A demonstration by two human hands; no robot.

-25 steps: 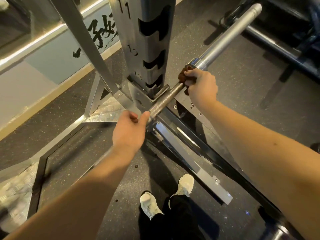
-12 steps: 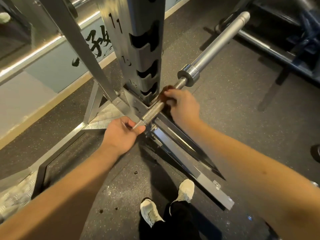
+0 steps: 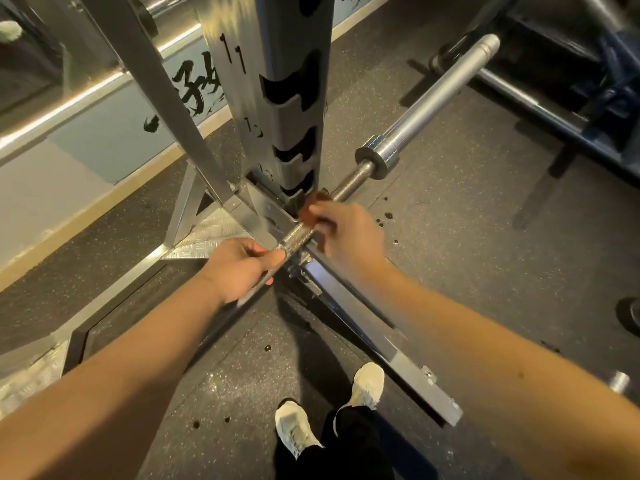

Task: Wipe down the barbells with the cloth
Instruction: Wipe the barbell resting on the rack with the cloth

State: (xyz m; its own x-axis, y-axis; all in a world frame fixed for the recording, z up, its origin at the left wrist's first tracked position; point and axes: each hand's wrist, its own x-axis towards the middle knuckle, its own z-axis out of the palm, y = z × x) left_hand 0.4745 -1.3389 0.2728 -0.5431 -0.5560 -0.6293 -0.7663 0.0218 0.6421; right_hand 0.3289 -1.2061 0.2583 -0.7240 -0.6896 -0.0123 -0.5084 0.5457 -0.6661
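Note:
A steel barbell [image 3: 420, 123] runs diagonally from the upper right down to the middle of the view, its smooth sleeve and collar at the far end and its knurled shaft nearer me. My left hand [image 3: 239, 268] grips the shaft at its near part. My right hand [image 3: 346, 230] is curled round the shaft a little farther up, just beside the rack post, with a small brown cloth [image 3: 310, 211] wrapped round the bar under its fingers. Most of the cloth is hidden by the hand.
A tall silver rack upright [image 3: 273, 74] with notched slots stands right behind the bar, with a slanted brace [image 3: 156, 98] and chequer-plate base [image 3: 207, 233] on the left. A flat steel foot [image 3: 388, 351] runs past my white shoes [image 3: 294, 427]. Dark equipment [image 3: 571, 81] sits upper right on rubber flooring.
My right hand with the cloth has slid down the shaft from the collar towards my left hand, which has kept its grip on the near part of the bar.

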